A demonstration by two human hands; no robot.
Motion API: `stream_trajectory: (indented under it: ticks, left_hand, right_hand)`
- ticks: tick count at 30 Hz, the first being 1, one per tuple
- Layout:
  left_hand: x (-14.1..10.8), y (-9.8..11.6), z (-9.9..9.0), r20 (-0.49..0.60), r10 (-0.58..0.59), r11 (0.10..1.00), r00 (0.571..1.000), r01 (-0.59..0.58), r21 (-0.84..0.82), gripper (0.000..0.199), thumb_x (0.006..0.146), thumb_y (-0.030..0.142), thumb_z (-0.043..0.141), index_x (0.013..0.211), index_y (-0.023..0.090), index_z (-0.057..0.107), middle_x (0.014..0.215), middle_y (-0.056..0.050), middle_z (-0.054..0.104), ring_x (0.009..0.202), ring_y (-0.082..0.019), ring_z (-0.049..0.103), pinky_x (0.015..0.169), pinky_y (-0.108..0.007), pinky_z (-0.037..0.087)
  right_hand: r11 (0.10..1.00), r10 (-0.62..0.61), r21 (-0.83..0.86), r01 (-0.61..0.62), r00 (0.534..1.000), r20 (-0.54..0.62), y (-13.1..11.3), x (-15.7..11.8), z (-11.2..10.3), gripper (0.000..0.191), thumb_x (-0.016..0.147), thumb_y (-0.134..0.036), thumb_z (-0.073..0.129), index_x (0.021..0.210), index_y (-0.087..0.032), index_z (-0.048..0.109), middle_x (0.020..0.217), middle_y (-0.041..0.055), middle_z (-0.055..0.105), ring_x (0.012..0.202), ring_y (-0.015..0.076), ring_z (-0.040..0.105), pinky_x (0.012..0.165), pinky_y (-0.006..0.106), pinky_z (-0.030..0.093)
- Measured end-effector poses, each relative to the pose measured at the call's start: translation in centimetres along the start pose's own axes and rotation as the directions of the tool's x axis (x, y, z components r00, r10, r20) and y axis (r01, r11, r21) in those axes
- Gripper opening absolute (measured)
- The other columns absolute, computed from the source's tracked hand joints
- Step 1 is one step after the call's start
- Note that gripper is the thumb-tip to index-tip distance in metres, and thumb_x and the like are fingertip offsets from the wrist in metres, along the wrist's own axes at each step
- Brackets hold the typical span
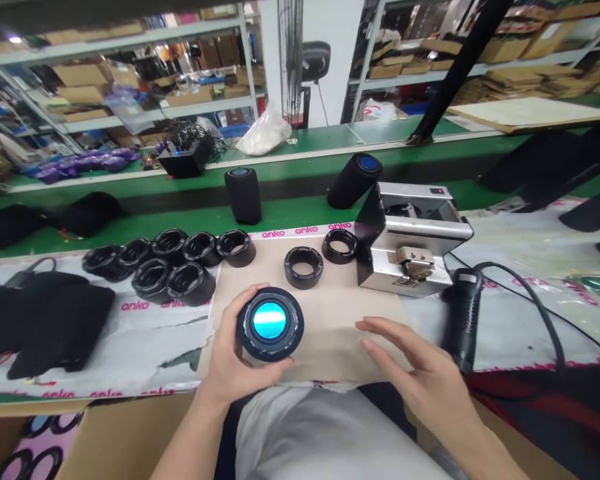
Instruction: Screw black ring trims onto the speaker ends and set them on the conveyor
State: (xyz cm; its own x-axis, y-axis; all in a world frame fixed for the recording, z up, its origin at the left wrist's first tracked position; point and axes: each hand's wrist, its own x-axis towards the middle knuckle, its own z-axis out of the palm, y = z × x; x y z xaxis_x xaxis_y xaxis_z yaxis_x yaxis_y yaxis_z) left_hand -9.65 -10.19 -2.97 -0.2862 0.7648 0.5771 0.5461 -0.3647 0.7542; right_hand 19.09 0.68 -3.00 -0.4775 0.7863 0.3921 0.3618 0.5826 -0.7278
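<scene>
My left hand (233, 353) is wrapped round a black cylindrical speaker (270, 325), whose end with a shiny blue disc faces up toward me. A wet-looking, glossy line runs round the rim of that end. To the right, my right hand (410, 360) hovers over the brown cardboard sheet (340, 327), fingers apart and nothing in them. Two black plastic rings lie beyond the hands: one ring (304, 268) on the cardboard, another ring (340, 246) beside the metal machine. Farther left, several more black rings (191, 283) stand grouped together.
A silver metal dispenser-like machine (410, 240) stands at the right, with a black corded hand tool (464, 320) beside it. Two dark speakers (243, 195) stand at the back, one tilted. Black fabric pieces (55, 313) lie left. An open carton (125, 433) sits below the table edge.
</scene>
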Motion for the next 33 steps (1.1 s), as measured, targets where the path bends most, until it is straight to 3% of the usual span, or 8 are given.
stream_trajectory:
  ticks: [6, 10, 13, 16, 19, 23, 28, 33]
  left_hand:
    - [0.1, 0.1, -1.9, 0.068, -0.046, 0.998, 0.997, 0.049, -0.044, 0.095, 0.071, 0.027, 0.097, 0.156, 0.019, 0.054, 0.149, -0.022, 0.068, 0.136, -0.042, 0.071, 0.114, -0.055, 0.061]
    - [-1.3, 0.0, -1.6, -0.086, -0.174, 0.985, 0.981, 0.175, 0.001, 0.113, 0.069, 0.022, 0.094, 0.169, 0.025, 0.041, 0.16, -0.017, 0.058, 0.142, -0.043, 0.065, 0.12, -0.064, 0.055]
    - [-2.4, -0.3, -0.3, -0.229, -0.037, 0.992, 0.973, 0.064, 0.112, 0.122, 0.065, 0.021, 0.092, 0.172, 0.032, 0.034, 0.174, -0.008, 0.038, 0.159, -0.046, 0.044, 0.132, -0.069, 0.039]
    - [-2.5, -0.9, 1.3, -0.268, 0.19, 0.967, 0.945, -0.134, 0.214, 0.118, 0.067, 0.03, 0.09, 0.171, 0.037, 0.034, 0.174, -0.005, 0.037, 0.16, -0.046, 0.04, 0.131, -0.072, 0.036]
    - [-2.2, -1.4, 2.3, -0.235, 0.26, 0.941, 0.937, -0.192, 0.277, 0.139, 0.056, 0.034, 0.097, 0.173, 0.036, 0.023, 0.168, -0.009, 0.044, 0.149, -0.045, 0.052, 0.125, -0.076, 0.04]
    - [-2.5, -1.5, 2.4, -0.289, 0.071, 0.951, 0.955, 0.023, 0.309, 0.154, 0.049, 0.036, 0.105, 0.174, 0.033, 0.015, 0.174, -0.014, 0.034, 0.152, -0.043, 0.049, 0.129, -0.07, 0.038]
    - [-2.6, -2.5, 1.0, -0.322, -0.122, 0.963, 0.939, 0.191, 0.192, 0.117, 0.063, 0.058, 0.099, 0.161, 0.02, 0.048, 0.16, -0.017, 0.052, 0.149, -0.044, 0.053, 0.132, -0.063, 0.036]
    - [-2.2, -3.1, 0.7, -0.268, -0.089, 0.987, 0.959, 0.122, 0.107, 0.11, 0.061, 0.06, 0.101, 0.153, 0.023, 0.055, 0.149, -0.014, 0.062, 0.138, -0.04, 0.062, 0.126, -0.055, 0.045]
  right_hand:
    - [0.977, -0.152, 0.163, 0.139, 0.986, 0.07, -3.2, 2.5, 1.4, 0.026, 0.108, -0.041, 0.07, 0.13, -0.028, 0.072, 0.122, -0.0004, 0.079, 0.109, 0.0145, 0.078, 0.1, 0.025, 0.065]
    - [0.995, 0.097, -0.011, -0.1, 0.981, -0.166, 0.5, 3.7, -2.8, 0.034, 0.104, -0.051, 0.066, 0.118, -0.022, 0.076, 0.118, 0.0082, 0.077, 0.096, 0.021, 0.074, 0.09, 0.036, 0.064]
    - [0.893, 0.355, -0.09, -0.44, 0.815, -0.458, 4.7, 3.0, -6.8, 0.059, 0.091, -0.056, 0.069, 0.131, -0.012, 0.07, 0.118, 0.0194, 0.068, 0.098, 0.0319, 0.065, 0.095, 0.055, 0.056]
    - [0.783, 0.544, -0.013, -0.621, 0.696, -0.468, 7.4, 1.6, -8.4, 0.087, 0.067, -0.052, 0.087, 0.14, -0.01, 0.067, 0.104, 0.0156, 0.067, 0.094, 0.0361, 0.062, 0.1, 0.062, 0.049]
    - [0.721, 0.672, 0.179, -0.669, 0.613, -0.416, 8.3, 0.6, -8.0, 0.108, 0.057, -0.044, 0.091, 0.155, -0.016, 0.056, 0.098, 0.0094, 0.067, 0.089, 0.0325, 0.063, 0.09, 0.05, 0.052]
    - [0.62, 0.778, 0.556, -0.553, 0.528, -0.342, 7.6, 0.3, -7.9, 0.101, 0.065, -0.062, 0.085, 0.152, -0.02, 0.052, 0.088, 0.0029, 0.06, 0.073, 0.0209, 0.057, 0.066, 0.032, 0.048]
    - [0.45, 0.737, 0.852, -0.266, 0.65, -0.186, 4.5, 1.0, -9.4, 0.071, 0.08, -0.087, 0.061, 0.107, -0.022, 0.074, 0.065, -0.0058, 0.02, 0.057, 0.0124, 0.027, 0.049, 0.022, 0.031]
    - [0.382, 0.37, 0.923, -0.037, 0.922, -0.116, -0.4, 3.2, -9.8, 0.052, 0.072, -0.063, 0.098, 0.11, -0.038, 0.072, 0.083, -0.0032, 0.058, 0.061, 0.0122, 0.055, 0.054, 0.025, 0.052]
